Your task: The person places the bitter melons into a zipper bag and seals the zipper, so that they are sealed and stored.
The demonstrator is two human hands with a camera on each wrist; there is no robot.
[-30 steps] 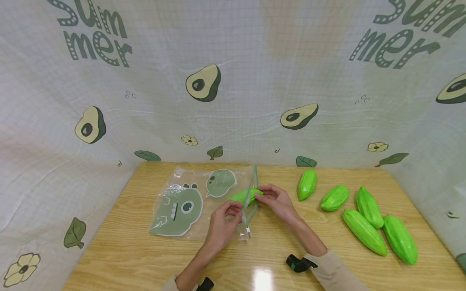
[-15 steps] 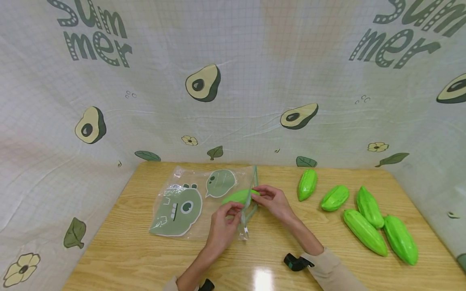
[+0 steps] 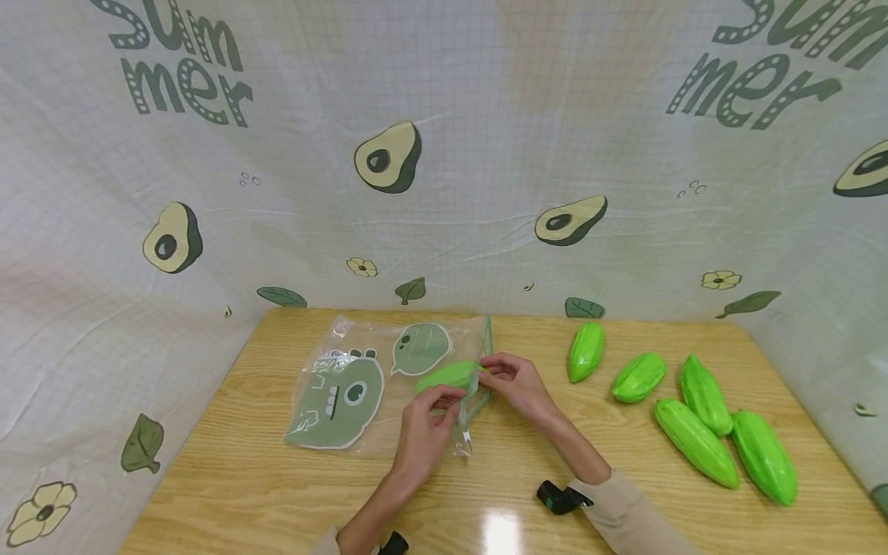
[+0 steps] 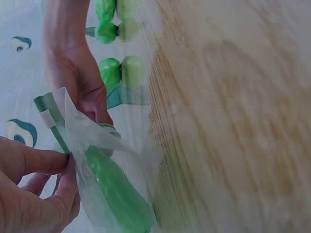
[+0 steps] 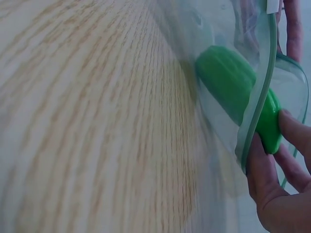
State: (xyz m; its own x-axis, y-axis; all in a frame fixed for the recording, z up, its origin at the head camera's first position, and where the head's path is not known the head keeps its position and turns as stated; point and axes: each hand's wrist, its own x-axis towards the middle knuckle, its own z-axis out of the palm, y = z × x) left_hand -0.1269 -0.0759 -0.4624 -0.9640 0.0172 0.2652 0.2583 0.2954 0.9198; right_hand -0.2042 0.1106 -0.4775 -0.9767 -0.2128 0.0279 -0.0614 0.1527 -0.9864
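Note:
A clear zip bag (image 3: 388, 432) with green cartoon prints lies flat, its mouth toward the right. My left hand (image 3: 426, 432) pinches the edge of that mouth near the white slider (image 4: 47, 118). Most of a bright green ridged gourd (image 3: 444, 376) is inside the bag, seen through the plastic. At the opening, my right hand (image 3: 520, 389) holds the gourd's tapered end between thumb and fingers. In the right wrist view, the green zip strip (image 5: 265, 87) crosses over the gourd (image 5: 226, 80), and the right fingertips reach just inside the mouth.
Several similar green gourds lie on the wooden table (image 3: 277, 493) to the right; the nearest to the bag is an upright-lying gourd (image 3: 586, 352). A printed cloth (image 3: 472, 231) hangs behind and at both sides of the table.
The gourd has slid left, deeper into the bag, with my right hand following it to the mouth. My left hand has stayed almost still on the bag's edge.

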